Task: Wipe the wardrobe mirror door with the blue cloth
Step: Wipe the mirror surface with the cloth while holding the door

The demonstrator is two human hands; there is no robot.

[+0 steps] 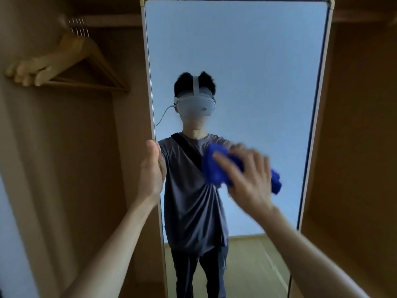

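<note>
The tall wardrobe mirror door (247, 61) stands straight ahead in a pale frame and reflects a person wearing a headset. My right hand (249, 175) presses the bunched blue cloth (217, 166) flat against the glass at mid height, fingers spread and blurred by motion. Part of the cloth sticks out to the right of the hand. My left hand (151, 171) grips the door's left edge at about the same height, thumb on the outer side of the frame.
Several wooden hangers (71, 63) hang on a rail in the open wardrobe section at upper left. Brown wardrobe panels (354, 125) flank the door on both sides. The mirror reflects a wooden floor at the bottom.
</note>
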